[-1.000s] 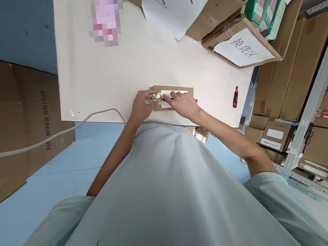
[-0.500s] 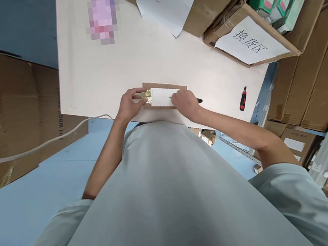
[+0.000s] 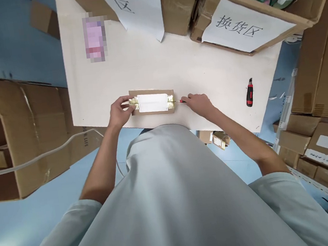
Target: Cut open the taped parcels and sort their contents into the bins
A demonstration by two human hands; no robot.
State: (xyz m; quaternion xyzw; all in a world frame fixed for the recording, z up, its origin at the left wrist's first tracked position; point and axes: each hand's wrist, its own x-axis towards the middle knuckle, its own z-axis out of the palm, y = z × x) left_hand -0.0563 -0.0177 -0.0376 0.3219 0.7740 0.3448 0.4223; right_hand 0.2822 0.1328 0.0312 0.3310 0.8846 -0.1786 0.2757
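A small flat cardboard box (image 3: 153, 113) lies on the white table, with a blank-looking white label (image 3: 153, 102) on top and shiny clear tape at both ends. My left hand (image 3: 118, 113) grips the box's left end, thumb and fingers on the taped part. In my right hand (image 3: 199, 103) is a slim knife (image 3: 181, 101) with a red front and thin metal blade. Its tip reaches the tape at the box's right end; the handle is hidden in my fist.
A red and black utility knife (image 3: 249, 93) lies on the table (image 3: 205, 68) at right. Behind stand cardboard boxes with handwritten papers, one (image 3: 301, 26) holding green cartons. A blurred pink item (image 3: 95, 37) sits far left. A white cable (image 3: 64, 142) passes a large carton (image 3: 37, 114).
My right hand has moved right, off the label, so the knife's blade now shows at the box's right end. My left hand keeps the left end. The view has shifted.
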